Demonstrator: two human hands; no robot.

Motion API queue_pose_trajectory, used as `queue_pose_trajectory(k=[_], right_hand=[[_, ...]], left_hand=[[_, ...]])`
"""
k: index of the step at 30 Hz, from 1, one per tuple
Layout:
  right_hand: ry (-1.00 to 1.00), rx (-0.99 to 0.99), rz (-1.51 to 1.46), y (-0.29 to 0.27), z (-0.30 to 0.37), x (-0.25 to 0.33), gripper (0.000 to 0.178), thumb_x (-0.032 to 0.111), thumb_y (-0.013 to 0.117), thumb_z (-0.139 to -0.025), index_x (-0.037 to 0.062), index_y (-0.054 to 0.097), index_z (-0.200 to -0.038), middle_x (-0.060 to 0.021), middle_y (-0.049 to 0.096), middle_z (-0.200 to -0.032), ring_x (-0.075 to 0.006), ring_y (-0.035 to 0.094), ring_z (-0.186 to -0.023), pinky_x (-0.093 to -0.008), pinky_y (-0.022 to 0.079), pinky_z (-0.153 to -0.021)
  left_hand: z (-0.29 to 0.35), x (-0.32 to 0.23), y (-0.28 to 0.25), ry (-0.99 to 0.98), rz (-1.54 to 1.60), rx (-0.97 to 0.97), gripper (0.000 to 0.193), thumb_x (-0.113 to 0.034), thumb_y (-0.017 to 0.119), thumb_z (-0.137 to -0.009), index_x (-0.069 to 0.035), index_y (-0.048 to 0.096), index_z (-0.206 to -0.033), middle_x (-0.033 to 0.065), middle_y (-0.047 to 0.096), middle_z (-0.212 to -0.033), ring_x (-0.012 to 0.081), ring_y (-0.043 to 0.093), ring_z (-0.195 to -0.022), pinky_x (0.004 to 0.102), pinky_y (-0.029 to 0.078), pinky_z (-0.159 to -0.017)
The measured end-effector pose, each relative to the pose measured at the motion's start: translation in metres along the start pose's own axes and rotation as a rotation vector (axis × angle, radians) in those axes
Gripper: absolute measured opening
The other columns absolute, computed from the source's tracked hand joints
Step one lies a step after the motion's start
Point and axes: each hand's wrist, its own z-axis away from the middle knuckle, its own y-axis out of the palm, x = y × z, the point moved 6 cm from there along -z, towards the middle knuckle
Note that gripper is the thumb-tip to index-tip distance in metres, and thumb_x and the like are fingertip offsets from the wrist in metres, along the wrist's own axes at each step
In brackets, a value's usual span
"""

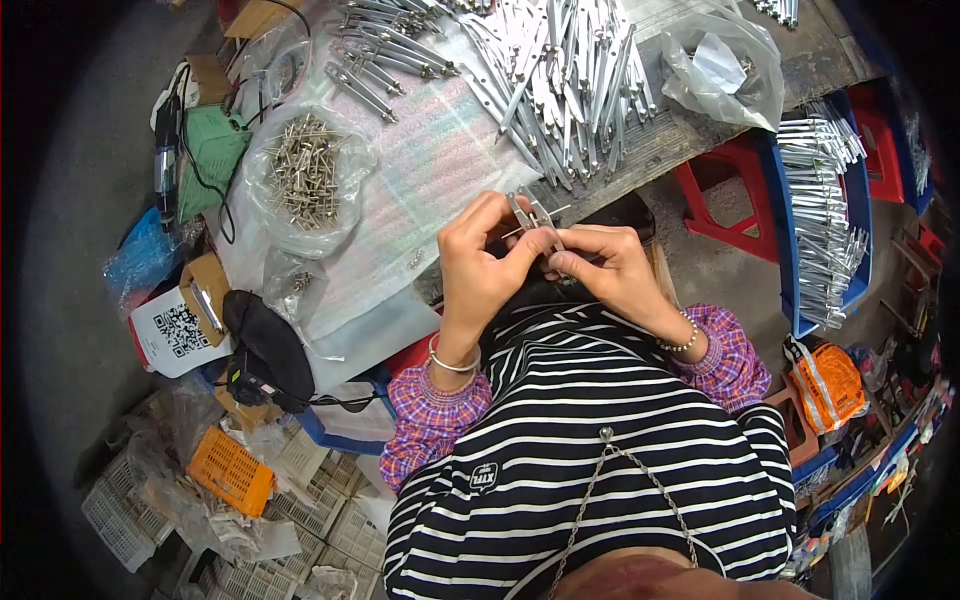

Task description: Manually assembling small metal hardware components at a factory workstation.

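My left hand (478,255) and my right hand (612,275) meet in front of my body at the table's near edge. Both are closed, fingertips and thumbs pinching a slim silver metal bar (521,211). A thin pin-like piece sticks out sideways by the fingers; whether it belongs to the bar I cannot tell. My fingers cover the bar's lower part. Just beyond lies a large heap of similar silver metal bars (570,90). To the left of my hands, an open plastic bag holds many metal pins (306,172).
More bars with darker ends (385,45) lie at the far left of the table (690,150). A clear bag (722,75) rests at its right. Below stand red stools (730,205) and a blue bin (785,240) full of bars. A green box (212,150) is at the left.
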Motion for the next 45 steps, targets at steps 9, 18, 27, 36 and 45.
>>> queue_pose_trajectory(k=[9, 18, 27, 36, 45], right_hand=[[0.071, 0.052, -0.062, 0.003, 0.001, -0.002, 0.019, 0.001, 0.059, -0.081, -0.006, 0.062, -0.098, -0.0084, 0.064, -0.077, -0.0119, 0.062, -0.07, -0.0216, 0.05, -0.062], [0.097, 0.079, -0.092, 0.002, 0.0, -0.004, 0.018, 0.002, 0.059, -0.082, -0.0065, 0.062, -0.097, -0.0089, 0.064, -0.08, -0.0137, 0.064, -0.072, -0.0226, 0.051, -0.063], [0.097, 0.029, -0.136, 0.002, -0.001, -0.005, 0.015, 0.001, 0.059, -0.081, -0.0059, 0.063, -0.094, -0.0078, 0.064, -0.077, -0.0114, 0.062, -0.07, -0.0224, 0.05, -0.061], [0.058, -0.009, -0.105, 0.0, -0.001, -0.001, 0.013, 0.001, 0.059, -0.079, -0.0059, 0.064, -0.09, -0.008, 0.065, -0.074, -0.0105, 0.062, -0.068, -0.0222, 0.049, -0.059], [0.048, 0.038, -0.062, -0.002, 0.0, -0.005, 0.016, 0.001, 0.059, -0.081, -0.0059, 0.063, -0.094, -0.0084, 0.064, -0.076, -0.0118, 0.063, -0.07, -0.0227, 0.05, -0.062]], left_hand=[[0.001, 0.002, -0.002, 0.007, -0.075, 0.028, 0.023, -0.013, 0.069, -0.075, 0.004, 0.056, -0.067, 0.0072, 0.052, -0.057, 0.0095, 0.048, -0.049, 0.0245, 0.036, -0.047], [0.002, 0.005, -0.002, -0.042, -0.064, -0.002, 0.028, -0.02, 0.065, -0.082, 0.004, 0.059, -0.07, 0.0075, 0.053, -0.058, 0.0094, 0.048, -0.051, 0.0243, 0.036, -0.047], [0.003, 0.0, 0.008, -0.119, 0.02, -0.023, 0.022, -0.016, 0.064, -0.082, 0.004, 0.059, -0.074, 0.0058, 0.053, -0.059, 0.0075, 0.047, -0.051, 0.0223, 0.035, -0.047], [0.001, 0.007, -0.001, -0.06, -0.087, 0.031, 0.014, -0.008, 0.066, -0.078, 0.004, 0.059, -0.077, 0.0067, 0.06, -0.066, 0.0068, 0.053, -0.058, 0.0212, 0.041, -0.05], [-0.001, 0.002, 0.001, -0.015, -0.098, -0.025, 0.021, -0.013, 0.067, -0.078, 0.004, 0.059, -0.069, 0.0079, 0.055, -0.058, 0.0074, 0.047, -0.049, 0.0236, 0.036, -0.045]])
